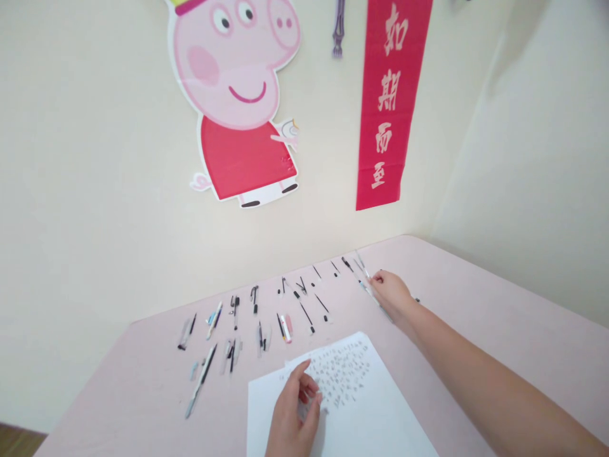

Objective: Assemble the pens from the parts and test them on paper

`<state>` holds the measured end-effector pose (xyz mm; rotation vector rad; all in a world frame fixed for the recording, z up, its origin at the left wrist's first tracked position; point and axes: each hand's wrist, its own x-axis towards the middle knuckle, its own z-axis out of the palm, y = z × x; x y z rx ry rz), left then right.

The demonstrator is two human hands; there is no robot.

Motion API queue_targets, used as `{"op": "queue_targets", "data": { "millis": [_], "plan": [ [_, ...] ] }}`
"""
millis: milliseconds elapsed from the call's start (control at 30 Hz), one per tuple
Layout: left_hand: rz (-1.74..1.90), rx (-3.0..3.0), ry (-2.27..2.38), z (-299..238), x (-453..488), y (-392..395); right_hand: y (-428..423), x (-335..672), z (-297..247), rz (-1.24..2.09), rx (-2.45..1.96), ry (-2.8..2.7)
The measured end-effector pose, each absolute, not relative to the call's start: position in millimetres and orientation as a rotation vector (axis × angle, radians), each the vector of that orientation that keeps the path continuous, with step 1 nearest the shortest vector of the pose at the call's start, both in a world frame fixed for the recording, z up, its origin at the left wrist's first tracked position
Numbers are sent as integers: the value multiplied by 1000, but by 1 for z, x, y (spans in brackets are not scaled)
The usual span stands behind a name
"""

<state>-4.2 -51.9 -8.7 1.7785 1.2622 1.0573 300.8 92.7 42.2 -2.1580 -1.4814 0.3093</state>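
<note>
My left hand (294, 411) rests on a white sheet of paper (361, 412) covered in small handwriting, its fingers curled loosely against the page with nothing in them. My right hand (391, 292) reaches far across the pink table (499, 330) to the back right. Its fingers are closed over a clear pen (366, 287) lying among several pen parts there. Whether the pen is lifted I cannot tell.
Several taken-apart pens, refills and caps (259, 314) lie scattered along the table's back edge by the wall. A cartoon pig sticker (240, 108) and a red banner (387, 108) hang on the wall. The table's left corner drops off to a wooden floor (19, 441).
</note>
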Motion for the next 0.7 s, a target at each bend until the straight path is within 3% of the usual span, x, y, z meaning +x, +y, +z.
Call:
{"op": "queue_targets", "data": {
  "millis": [300, 700],
  "plan": [
    [1125, 1798, 1250, -13, -4, -51, 146, 330, 30, 176, -2491, -1509],
    [1194, 1797, 1275, -14, -2, -50, 148, 328, 25, 78, -2498, -1728]
  ]
}}
